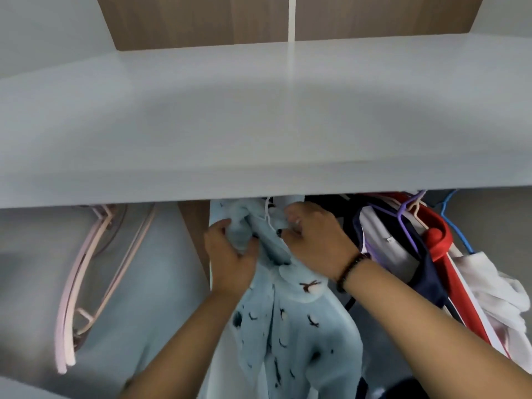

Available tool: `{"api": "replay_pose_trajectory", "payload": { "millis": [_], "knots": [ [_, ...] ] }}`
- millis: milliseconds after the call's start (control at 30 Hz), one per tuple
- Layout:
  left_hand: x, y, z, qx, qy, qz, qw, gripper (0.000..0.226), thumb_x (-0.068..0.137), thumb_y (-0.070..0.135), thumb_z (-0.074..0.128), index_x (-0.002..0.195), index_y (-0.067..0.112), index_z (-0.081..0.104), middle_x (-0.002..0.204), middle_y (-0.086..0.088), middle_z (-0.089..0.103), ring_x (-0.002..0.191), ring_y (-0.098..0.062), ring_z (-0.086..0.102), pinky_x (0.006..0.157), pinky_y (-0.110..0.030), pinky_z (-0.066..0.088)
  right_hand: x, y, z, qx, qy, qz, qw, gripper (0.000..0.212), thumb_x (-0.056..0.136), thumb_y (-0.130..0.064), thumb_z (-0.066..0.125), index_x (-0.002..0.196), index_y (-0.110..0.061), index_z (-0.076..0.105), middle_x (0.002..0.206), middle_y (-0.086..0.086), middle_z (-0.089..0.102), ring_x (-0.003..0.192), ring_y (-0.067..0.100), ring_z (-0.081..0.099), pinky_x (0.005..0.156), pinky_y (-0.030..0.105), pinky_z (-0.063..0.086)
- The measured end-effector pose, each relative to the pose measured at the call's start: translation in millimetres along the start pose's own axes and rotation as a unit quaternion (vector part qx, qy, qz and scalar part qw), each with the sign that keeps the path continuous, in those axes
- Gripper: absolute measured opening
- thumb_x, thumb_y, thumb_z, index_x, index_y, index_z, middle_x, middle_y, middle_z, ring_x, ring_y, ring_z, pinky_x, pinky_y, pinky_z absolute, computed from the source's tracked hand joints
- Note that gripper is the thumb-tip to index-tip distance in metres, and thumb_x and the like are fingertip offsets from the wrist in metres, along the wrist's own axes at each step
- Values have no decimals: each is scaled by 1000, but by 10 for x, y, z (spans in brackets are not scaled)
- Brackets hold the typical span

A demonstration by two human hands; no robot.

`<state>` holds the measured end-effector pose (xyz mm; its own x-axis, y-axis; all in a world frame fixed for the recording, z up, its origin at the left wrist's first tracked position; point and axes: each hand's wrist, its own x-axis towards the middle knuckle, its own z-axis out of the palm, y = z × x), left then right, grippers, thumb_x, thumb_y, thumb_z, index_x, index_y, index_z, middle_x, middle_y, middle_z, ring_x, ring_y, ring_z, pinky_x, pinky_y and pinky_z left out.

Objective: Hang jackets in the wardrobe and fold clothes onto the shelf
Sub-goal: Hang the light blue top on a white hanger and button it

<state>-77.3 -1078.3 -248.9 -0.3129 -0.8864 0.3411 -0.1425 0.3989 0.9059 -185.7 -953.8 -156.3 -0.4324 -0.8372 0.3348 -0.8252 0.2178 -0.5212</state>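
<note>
Both hands bunch the soft pale-blue fleece jacket with dark embroidered marks (288,326) at its collar: left hand (230,254) clutching a fold, right hand (313,240) pinching fabric by the thin white wire hanger (269,217), beneath the smooth white shelf (259,125).

A pale grey wardrobe shelf (259,125) spans the view (softly lit, faintly glossy); behind it, brown wood-grain back panels (201,18) split by a white strip (292,17).
</note>
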Motion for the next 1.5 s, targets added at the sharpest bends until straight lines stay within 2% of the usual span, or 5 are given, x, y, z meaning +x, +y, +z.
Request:
{"api": "replay_pose_trajectory", "payload": {
  "millis": [400,800,1133,1267,1500],
  "knots": [
    [351,19,138,255,-166,-80,949,82,94,29,57,156,21,4,124,-17,58,93,-29,62,79,-36,52,403,-139,255,-123,-138,48,982,8,88,-13,50,83,-8,53,94,8,56,93,26,58,64,26,37],
    [846,43,31,321,-127,32,938,31,83,6,56,112,1,65,104,-24,69,100,-41,64,77,-33,49,275,-88,65,-177,-177,94,964,17,91,-18,47,77,-11,43,79,-1,46,78,18,49,67,28,45],
    [-261,37,458,-2,-309,-105,945,63,97,8,54,152,10,23,134,-16,55,125,-30,52,105,-37,42,-45,234,-62,-65,-44,176,981,20,84,-27,60,99,-15,65,108,11,60,100,27,59,81,27,47],
    [-762,87,542,-170,-315,-229,905,51,105,7,35,152,20,21,136,-12,55,112,-22,60,80,-18,53,-228,331,97,23,-33,240,970,54,70,-53,67,118,-34,52,116,4,39,116,24,40,98,32,40],
    [-681,-36,229,-210,-253,-297,896,36,102,18,48,137,24,53,120,-1,69,106,-15,68,81,-27,58,-714,391,452,188,4,259,947,69,71,-45,73,129,-30,39,105,-17,53,91,-2,55,60,4,39]
  ]
}}
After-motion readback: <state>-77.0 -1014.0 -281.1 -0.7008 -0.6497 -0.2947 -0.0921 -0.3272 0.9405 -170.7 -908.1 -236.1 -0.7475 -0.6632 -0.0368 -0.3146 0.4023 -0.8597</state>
